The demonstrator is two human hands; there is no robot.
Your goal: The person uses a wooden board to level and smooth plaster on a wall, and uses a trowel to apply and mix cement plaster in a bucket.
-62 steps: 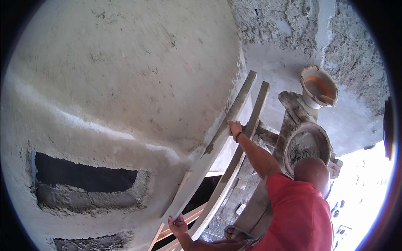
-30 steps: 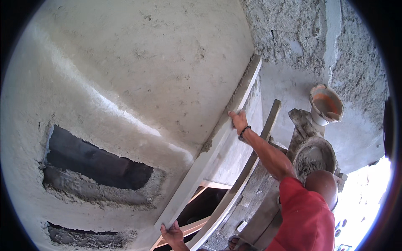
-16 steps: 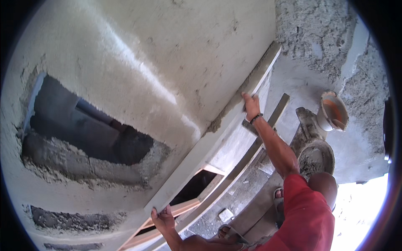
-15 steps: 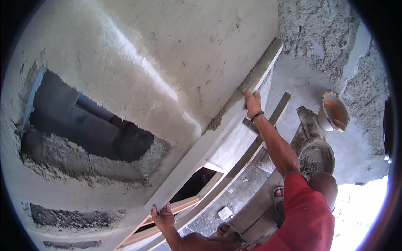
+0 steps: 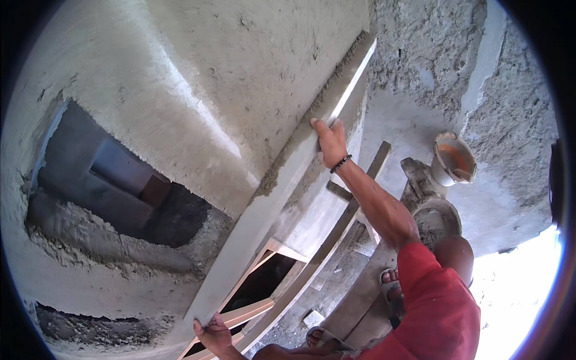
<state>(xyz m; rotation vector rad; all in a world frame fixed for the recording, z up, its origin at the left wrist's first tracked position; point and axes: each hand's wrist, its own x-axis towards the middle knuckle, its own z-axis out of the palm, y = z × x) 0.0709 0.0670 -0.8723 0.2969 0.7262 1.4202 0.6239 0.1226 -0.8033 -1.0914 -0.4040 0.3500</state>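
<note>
A long, pale plasterer's straightedge (image 5: pixel 257 225) lies slantwise against the plastered wall (image 5: pixel 258 78). Wet mortar (image 5: pixel 267 180) clings along its wall-side edge, thickest around the middle and upper part. My right hand (image 5: pixel 331 144), with a dark beaded bracelet at the wrist, grips the straightedge toward its far upper end, thumb over the edge. Down at the lower end, my left hand (image 5: pixel 215 337) is closed on the straightedge; some of its fingers are hidden.
A ragged opening (image 5: pixel 120 180) breaks the wall at left. Below the straightedge are a wooden window frame (image 5: pixel 288 249) and a plank (image 5: pixel 342 225). Right of my arm stand a mortar-crusted pan (image 5: pixel 441 219) and a white bucket (image 5: pixel 453 159). My sandalled feet rest on a board (image 5: pixel 363 309).
Both hands and the straightedge have shifted left in the picture; the right hand is higher and the left lower. The surroundings have shifted left too, so the view itself has moved.
</note>
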